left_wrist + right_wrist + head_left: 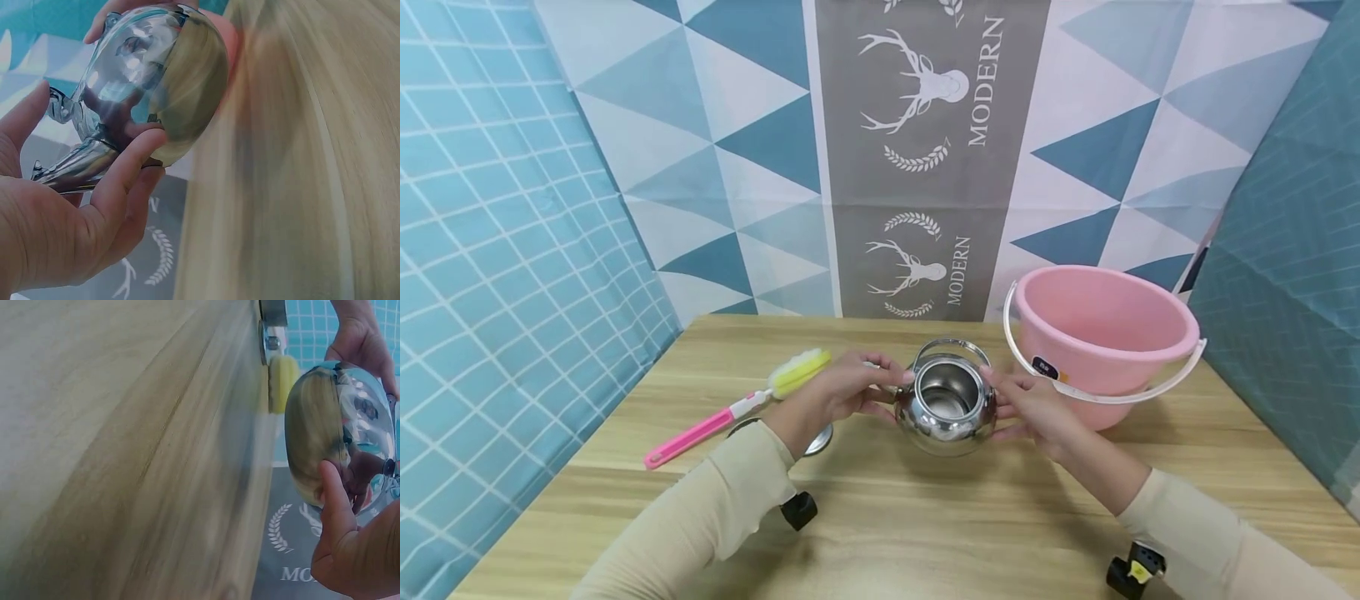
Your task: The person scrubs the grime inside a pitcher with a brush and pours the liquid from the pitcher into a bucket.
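A shiny stainless steel kettle (921, 421) without its lid is held between both hands, its round mouth facing up and its loop handle (951, 343) standing at the back. On its left side, my left hand (853, 385) grips the kettle near the spout (84, 165), thumb on top and fingers against the body. My right hand (1033, 408) holds the opposite side, thumb near the rim and fingers along the belly. Both wrist views show the kettle raised off the tabletop. A silver lid (822, 440) lies on the table, mostly hidden by the left forearm.
Left of the kettle lies a brush with a pink handle (692, 437) and a yellow-and-white sponge head (801, 375). A pink bucket (1105, 333) with a white bail stands at the back right. Patterned sheets (760, 150) hang behind the wooden table (925, 533).
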`<state>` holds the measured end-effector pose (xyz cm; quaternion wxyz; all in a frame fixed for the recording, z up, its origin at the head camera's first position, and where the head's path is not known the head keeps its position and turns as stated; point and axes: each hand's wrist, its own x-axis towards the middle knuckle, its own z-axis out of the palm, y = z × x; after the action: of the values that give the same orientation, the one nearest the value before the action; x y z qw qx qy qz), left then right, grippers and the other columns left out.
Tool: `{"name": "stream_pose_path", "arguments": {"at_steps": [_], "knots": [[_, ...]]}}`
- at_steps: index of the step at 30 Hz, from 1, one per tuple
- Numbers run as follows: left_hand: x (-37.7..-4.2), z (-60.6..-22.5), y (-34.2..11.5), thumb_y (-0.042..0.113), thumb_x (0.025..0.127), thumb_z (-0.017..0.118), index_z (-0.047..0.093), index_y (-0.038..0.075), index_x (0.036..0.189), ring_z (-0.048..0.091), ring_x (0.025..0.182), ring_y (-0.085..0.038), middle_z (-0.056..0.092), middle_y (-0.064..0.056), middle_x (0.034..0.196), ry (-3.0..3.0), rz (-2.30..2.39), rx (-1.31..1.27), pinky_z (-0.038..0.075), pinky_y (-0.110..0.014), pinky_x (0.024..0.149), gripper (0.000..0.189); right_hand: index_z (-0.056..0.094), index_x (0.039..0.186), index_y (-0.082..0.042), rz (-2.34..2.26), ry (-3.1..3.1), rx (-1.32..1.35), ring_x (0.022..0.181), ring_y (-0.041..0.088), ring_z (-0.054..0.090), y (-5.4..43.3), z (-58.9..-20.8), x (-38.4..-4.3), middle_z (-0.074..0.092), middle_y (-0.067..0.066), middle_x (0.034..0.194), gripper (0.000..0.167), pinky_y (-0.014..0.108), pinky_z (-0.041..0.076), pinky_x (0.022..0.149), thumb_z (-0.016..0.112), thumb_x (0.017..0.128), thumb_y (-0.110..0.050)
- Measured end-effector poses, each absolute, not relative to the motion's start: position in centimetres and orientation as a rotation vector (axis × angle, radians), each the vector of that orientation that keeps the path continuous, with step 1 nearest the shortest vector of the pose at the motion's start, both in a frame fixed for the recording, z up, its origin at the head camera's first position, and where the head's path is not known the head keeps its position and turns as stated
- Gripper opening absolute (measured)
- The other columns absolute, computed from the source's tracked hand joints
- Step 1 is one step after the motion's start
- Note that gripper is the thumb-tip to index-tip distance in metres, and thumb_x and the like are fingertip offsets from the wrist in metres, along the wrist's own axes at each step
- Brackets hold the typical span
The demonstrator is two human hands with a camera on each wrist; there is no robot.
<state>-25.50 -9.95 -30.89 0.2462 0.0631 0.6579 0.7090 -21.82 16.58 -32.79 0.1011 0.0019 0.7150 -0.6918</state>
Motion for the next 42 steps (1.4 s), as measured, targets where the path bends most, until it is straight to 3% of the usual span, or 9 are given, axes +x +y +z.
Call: {"name": "stream_pose_path", "arguments": {"at_steps": [6,10,18,32,42], "knots": [[-26.3,-32.1,-10.0,0.011,0.088,0.072,0.061,0.0,0.101,0.069,0.075,-0.028,0.067,-0.016,0.089,1.812,1.966,0.072,0.058,-0.041,0.062,0.021,0.039,0.134,0.012,-1.973,2.09,0.049,0.078,0.023,0.066,16.4,-33.5,-23.0,0.059,0.02,0.101,0.075,0.042,0.058,0.066,0.061,0.094,-0.047],[-26.8,-32.7,-10.0,0.015,0.086,0.075,0.061,-0.004,0.109,0.07,0.072,-0.03,0.068,-0.019,0.089,1.846,1.979,0.014,0.058,-0.042,0.063,0.033,0.032,0.141,0.011,-1.931,2.098,0.07,0.082,0.026,0.064,16.2,-33.8,-23.9,0.056,0.027,0.108,0.083,0.043,0.058,0.066,0.061,0.092,-0.049],[-27.8,-34.0,-10.2,0.019,0.082,0.08,0.062,-0.002,0.103,0.071,0.068,-0.031,0.07,-0.021,0.088,1.865,2.002,-0.087,0.058,-0.043,0.062,0.035,0.034,0.139,0.011,-1.899,2.1,0.13,0.087,0.03,0.062,15.7,-34.8,-25.3,0.05,0.034,0.116,0.081,0.042,0.058,0.064,0.06,0.092,-0.05],[-28.4,-34.7,-10.3,0.019,0.082,0.08,0.058,-0.004,0.109,0.07,0.07,-0.032,0.068,-0.024,0.099,1.886,2.024,-0.171,0.058,-0.042,0.061,0.042,0.028,0.141,0.014,-1.912,2.087,0.186,0.104,0.045,0.058,15.0,-35.7,-26.2,0.044,0.043,0.125,0.088,0.046,0.058,0.067,0.062,0.091,-0.05],[-28.8,-35.2,-10.3,0.02,0.082,0.08,0.061,-0.003,0.105,0.069,0.066,-0.031,0.068,-0.022,0.092,1.875,2.034,-0.203,0.058,-0.04,0.058,0.039,0.032,0.14,0.013,-1.883,2.096,0.174,0.086,0.032,0.063,14.9,-35.9,-26.7,0.047,0.037,0.121,0.089,0.04,0.058,0.065,0.061,0.09,-0.055]]}}
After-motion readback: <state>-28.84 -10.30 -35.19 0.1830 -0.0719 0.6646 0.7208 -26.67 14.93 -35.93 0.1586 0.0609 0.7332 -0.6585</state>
